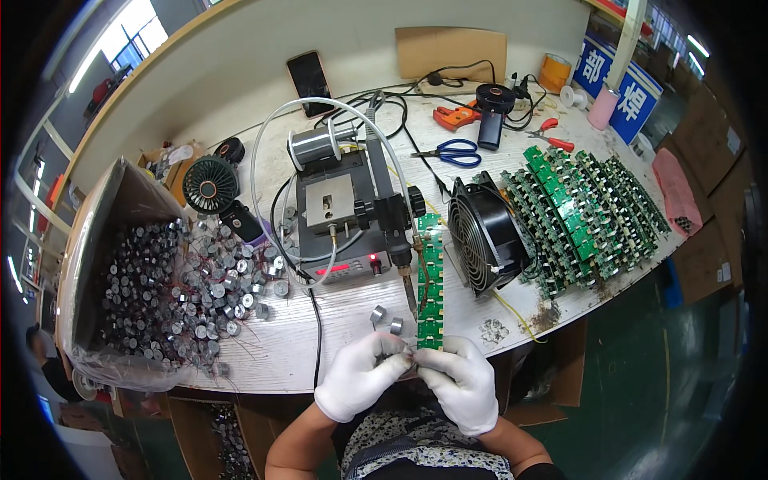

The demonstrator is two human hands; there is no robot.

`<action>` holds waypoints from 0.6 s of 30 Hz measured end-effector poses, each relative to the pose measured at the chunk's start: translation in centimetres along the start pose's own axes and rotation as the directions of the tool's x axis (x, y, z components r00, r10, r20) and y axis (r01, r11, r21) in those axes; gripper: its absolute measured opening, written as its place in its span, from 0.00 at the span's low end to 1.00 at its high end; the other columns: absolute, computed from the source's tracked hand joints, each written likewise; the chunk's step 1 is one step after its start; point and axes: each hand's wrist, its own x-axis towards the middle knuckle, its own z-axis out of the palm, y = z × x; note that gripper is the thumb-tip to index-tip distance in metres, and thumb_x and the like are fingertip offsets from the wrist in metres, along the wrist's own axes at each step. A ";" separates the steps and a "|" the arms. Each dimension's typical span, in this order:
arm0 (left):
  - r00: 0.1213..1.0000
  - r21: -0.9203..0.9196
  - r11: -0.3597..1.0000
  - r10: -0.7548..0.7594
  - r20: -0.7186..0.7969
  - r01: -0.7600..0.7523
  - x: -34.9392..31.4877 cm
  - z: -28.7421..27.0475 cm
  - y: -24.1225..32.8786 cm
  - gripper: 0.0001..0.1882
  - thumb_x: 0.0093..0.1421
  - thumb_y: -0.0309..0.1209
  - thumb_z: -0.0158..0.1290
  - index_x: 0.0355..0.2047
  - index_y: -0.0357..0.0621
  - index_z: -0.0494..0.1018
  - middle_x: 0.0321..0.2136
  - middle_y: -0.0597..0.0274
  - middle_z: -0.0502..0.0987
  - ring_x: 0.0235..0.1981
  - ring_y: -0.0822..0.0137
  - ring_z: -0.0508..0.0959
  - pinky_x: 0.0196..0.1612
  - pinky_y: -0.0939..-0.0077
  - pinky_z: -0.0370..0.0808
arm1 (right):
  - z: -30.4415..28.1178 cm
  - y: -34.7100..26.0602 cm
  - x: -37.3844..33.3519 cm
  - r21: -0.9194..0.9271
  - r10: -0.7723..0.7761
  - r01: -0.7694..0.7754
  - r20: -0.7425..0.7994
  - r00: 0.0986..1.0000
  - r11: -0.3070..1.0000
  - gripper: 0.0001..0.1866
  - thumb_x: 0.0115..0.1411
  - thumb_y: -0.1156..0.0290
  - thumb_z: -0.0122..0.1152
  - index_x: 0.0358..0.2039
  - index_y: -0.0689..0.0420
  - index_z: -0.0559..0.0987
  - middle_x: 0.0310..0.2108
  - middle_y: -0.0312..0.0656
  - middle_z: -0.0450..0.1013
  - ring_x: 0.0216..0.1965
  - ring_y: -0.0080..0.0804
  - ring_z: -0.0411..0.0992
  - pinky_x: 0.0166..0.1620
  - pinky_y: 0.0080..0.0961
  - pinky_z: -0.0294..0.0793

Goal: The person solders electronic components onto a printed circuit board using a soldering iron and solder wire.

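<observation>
The white-gloved left hand [360, 379] and white-gloved right hand [462, 384] meet at the near end of the long green circuit-board strip [432, 314]. On each, thumb and forefinger are drawn together; any part gripped is too small to tell. The strip lies between the black-handled soldering iron [393, 228] and the square black fan [482, 240]. Two silver cylindrical components [396, 326] stand just left of it.

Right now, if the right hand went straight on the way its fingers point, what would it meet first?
Probably the left hand: its fingertips face the right hand just by the green board strip. Depth there is unclear.
</observation>
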 end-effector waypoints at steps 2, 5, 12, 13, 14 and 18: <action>1.000 0.075 0.997 -0.003 0.021 0.002 0.2 -0.2 -0.2 0.10 0.59 0.28 0.57 0.38 0.33 0.74 0.29 0.61 0.79 0.31 0.76 0.77 0.36 0.79 0.75 | 0.0 0.0 0.0 0.001 -0.008 0.008 0.005 1.000 1.000 0.14 0.52 0.81 0.66 0.41 0.59 0.82 0.38 0.45 0.74 0.38 0.35 0.76 0.41 0.25 0.75; 0.997 0.019 0.997 -0.073 0.023 0.073 0.2 -0.2 -0.4 0.10 0.59 0.28 0.56 0.37 0.33 0.73 0.29 0.63 0.78 0.30 0.76 0.76 0.36 0.81 0.74 | -0.2 -0.1 -0.1 0.003 -0.001 0.001 0.020 1.000 1.000 0.15 0.51 0.81 0.66 0.42 0.60 0.81 0.40 0.46 0.74 0.38 0.37 0.76 0.42 0.25 0.74; 0.995 -0.105 0.994 -0.033 -0.096 0.023 0.7 1.0 -1.0 0.10 0.58 0.26 0.55 0.38 0.34 0.72 0.31 0.64 0.77 0.32 0.76 0.74 0.39 0.81 0.72 | 0.8 0.5 -1.1 0.398 0.342 -0.311 -0.007 0.940 0.863 0.30 0.55 0.82 0.62 0.59 0.66 0.67 0.43 0.47 0.74 0.41 0.28 0.75 0.44 0.23 0.75; 0.995 -0.137 0.991 -0.016 -0.100 0.002 0.8 1.1 -1.1 0.09 0.59 0.26 0.54 0.38 0.34 0.72 0.32 0.64 0.77 0.34 0.76 0.74 0.40 0.81 0.72 | 0.8 0.1 -0.9 0.485 0.341 -0.304 0.012 0.940 0.820 0.33 0.56 0.83 0.61 0.62 0.67 0.61 0.43 0.47 0.75 0.41 0.26 0.75 0.45 0.23 0.75; 0.994 -0.169 0.985 -0.001 -0.107 -0.017 0.8 1.2 -1.2 0.09 0.59 0.26 0.54 0.38 0.34 0.71 0.34 0.63 0.76 0.35 0.76 0.73 0.42 0.80 0.71 | 0.8 0.0 -0.8 0.568 0.339 -0.297 0.033 0.940 0.768 0.37 0.57 0.83 0.59 0.65 0.67 0.55 0.44 0.47 0.75 0.41 0.25 0.74 0.45 0.23 0.75; 0.991 -0.224 0.975 -0.017 -0.132 -0.013 0.9 1.6 -1.3 0.08 0.58 0.22 0.52 0.38 0.36 0.70 0.40 0.61 0.73 0.39 0.74 0.72 0.42 0.79 0.72 | 1.0 0.2 -0.9 0.490 0.370 -0.359 0.078 0.926 0.794 0.42 0.55 0.87 0.55 0.67 0.68 0.45 0.44 0.46 0.72 0.41 0.24 0.72 0.44 0.19 0.72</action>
